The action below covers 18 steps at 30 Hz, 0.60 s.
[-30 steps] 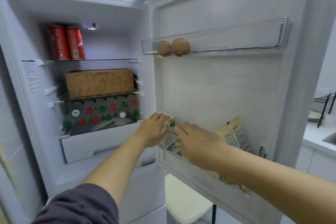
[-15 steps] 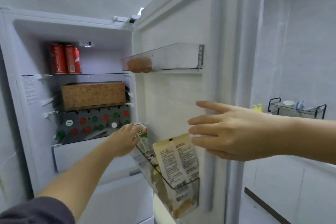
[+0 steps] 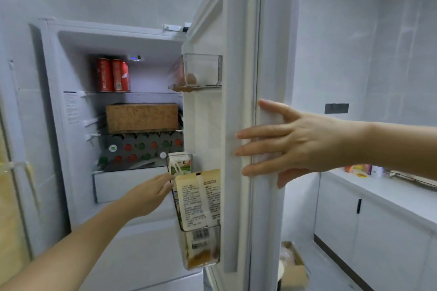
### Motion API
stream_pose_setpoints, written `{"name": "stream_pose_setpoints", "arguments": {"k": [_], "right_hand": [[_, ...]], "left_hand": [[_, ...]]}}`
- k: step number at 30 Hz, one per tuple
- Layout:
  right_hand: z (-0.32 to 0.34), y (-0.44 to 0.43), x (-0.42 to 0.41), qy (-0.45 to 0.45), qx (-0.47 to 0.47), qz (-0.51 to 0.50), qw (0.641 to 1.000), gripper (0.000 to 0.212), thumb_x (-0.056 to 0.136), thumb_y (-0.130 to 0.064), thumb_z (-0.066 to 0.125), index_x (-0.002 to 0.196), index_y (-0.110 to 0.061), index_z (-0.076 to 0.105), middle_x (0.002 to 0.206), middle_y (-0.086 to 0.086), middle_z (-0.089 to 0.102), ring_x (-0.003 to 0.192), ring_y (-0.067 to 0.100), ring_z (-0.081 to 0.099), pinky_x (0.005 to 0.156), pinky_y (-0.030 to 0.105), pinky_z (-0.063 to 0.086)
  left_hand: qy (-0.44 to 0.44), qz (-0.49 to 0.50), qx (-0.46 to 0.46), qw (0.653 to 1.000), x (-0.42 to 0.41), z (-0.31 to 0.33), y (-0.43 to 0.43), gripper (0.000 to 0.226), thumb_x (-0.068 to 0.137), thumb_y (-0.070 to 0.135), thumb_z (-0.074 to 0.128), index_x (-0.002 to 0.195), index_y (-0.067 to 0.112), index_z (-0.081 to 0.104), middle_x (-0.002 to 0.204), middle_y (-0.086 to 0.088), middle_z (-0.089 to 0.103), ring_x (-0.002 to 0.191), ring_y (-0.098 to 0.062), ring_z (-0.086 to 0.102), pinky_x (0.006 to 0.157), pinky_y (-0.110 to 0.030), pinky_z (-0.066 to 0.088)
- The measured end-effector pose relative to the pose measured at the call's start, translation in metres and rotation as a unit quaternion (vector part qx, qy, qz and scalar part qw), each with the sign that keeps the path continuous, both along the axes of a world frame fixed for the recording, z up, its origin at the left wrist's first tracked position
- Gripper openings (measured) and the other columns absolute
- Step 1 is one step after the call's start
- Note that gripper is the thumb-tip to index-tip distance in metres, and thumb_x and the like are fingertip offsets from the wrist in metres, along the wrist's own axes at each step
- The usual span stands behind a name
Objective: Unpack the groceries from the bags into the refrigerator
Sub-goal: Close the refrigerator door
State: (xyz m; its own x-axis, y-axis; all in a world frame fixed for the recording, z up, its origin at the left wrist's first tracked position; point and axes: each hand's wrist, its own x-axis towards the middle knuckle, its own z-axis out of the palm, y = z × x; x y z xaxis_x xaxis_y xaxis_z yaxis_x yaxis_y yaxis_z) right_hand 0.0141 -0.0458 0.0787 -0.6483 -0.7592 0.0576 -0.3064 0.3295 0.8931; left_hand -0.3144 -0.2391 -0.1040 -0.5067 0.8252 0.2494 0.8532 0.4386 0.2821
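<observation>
The refrigerator stands open with its door [image 3: 236,78] swung toward me, seen nearly edge-on. My right hand [image 3: 298,144] lies flat on the door's outer edge, fingers spread, holding nothing. My left hand [image 3: 151,194] reaches to the lower door bin [image 3: 203,255], fingertips touching a small green-and-white carton [image 3: 181,164] standing in it. A taller beige carton [image 3: 201,198] stands in front of it in the same bin. The upper door bin [image 3: 203,71] holds brown eggs, partly hidden.
Inside, two red cans [image 3: 113,75] stand on the top shelf, a brown box [image 3: 142,117] on the middle shelf, several grey capped items [image 3: 142,149] below, above a white drawer [image 3: 127,182]. A white counter [image 3: 378,191] runs at right. A cardboard box [image 3: 293,267] sits on the floor.
The door has swung further toward closing. My right hand moved from the lower bin out to the door's edge. My left hand stayed at the small carton.
</observation>
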Motion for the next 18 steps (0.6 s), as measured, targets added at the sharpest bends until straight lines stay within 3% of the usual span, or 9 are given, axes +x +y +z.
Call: {"name": "stream_pose_setpoints", "arguments": {"k": [6, 9, 13, 16, 18], "right_hand": [[-0.002, -0.013, -0.017, -0.004, -0.009, 0.045, 0.999, 0.047, 0.096, -0.048, 0.052, 0.14, -0.03, 0.053, 0.149, 0.0, 0.048, 0.145, 0.024, 0.03, 0.119, 0.059, 0.001], [-0.002, -0.024, -0.027, 0.0, -0.013, 0.074, 0.997, 0.045, 0.097, -0.048, 0.05, 0.136, -0.028, 0.057, 0.146, 0.001, 0.051, 0.143, 0.026, 0.035, 0.12, 0.058, 0.004], [-0.003, -0.043, -0.046, 0.003, -0.022, 0.125, 0.992, 0.042, 0.097, -0.048, 0.051, 0.126, -0.021, 0.064, 0.137, 0.003, 0.058, 0.136, 0.027, 0.044, 0.119, 0.055, 0.011], [-0.001, -0.06, -0.063, 0.011, -0.024, 0.17, 0.985, 0.044, 0.099, -0.051, 0.046, 0.117, -0.017, 0.068, 0.126, 0.004, 0.063, 0.128, 0.027, 0.051, 0.116, 0.051, 0.018], [0.001, -0.068, -0.073, 0.014, -0.023, 0.196, 0.98, 0.044, 0.099, -0.051, 0.046, 0.115, -0.016, 0.068, 0.123, 0.005, 0.064, 0.126, 0.027, 0.052, 0.116, 0.052, 0.018]], "left_hand": [[0.01, 0.079, 0.038, 0.996, 0.024, 0.008, -0.02, 0.047, 0.102, 0.048, 0.023, 0.14, 0.029, 0.043, 0.143, 0.004, 0.049, 0.125, -0.014, 0.048, 0.104, -0.037, 0.041], [-0.018, 0.143, 0.198, 0.97, 0.051, 0.022, -0.033, 0.036, 0.104, 0.03, 0.034, 0.135, 0.017, 0.047, 0.133, -0.002, 0.053, 0.117, -0.016, 0.05, 0.095, -0.031, 0.041], [-0.003, 0.126, 0.4, 0.908, 0.099, 0.046, -0.051, 0.026, 0.101, 0.016, 0.042, 0.124, 0.012, 0.053, 0.115, 0.005, 0.057, 0.108, -0.011, 0.053, 0.088, -0.023, 0.041], [0.016, 0.097, 0.447, 0.889, 0.137, 0.044, -0.067, 0.021, 0.1, 0.017, 0.046, 0.12, 0.019, 0.053, 0.114, 0.013, 0.054, 0.106, 0.0, 0.051, 0.085, -0.01, 0.04], [0.041, 0.077, 0.436, 0.896, 0.159, 0.034, -0.077, 0.018, 0.096, 0.032, 0.046, 0.112, 0.028, 0.052, 0.11, 0.022, 0.05, 0.106, 0.002, 0.051, 0.083, -0.011, 0.04]]}}
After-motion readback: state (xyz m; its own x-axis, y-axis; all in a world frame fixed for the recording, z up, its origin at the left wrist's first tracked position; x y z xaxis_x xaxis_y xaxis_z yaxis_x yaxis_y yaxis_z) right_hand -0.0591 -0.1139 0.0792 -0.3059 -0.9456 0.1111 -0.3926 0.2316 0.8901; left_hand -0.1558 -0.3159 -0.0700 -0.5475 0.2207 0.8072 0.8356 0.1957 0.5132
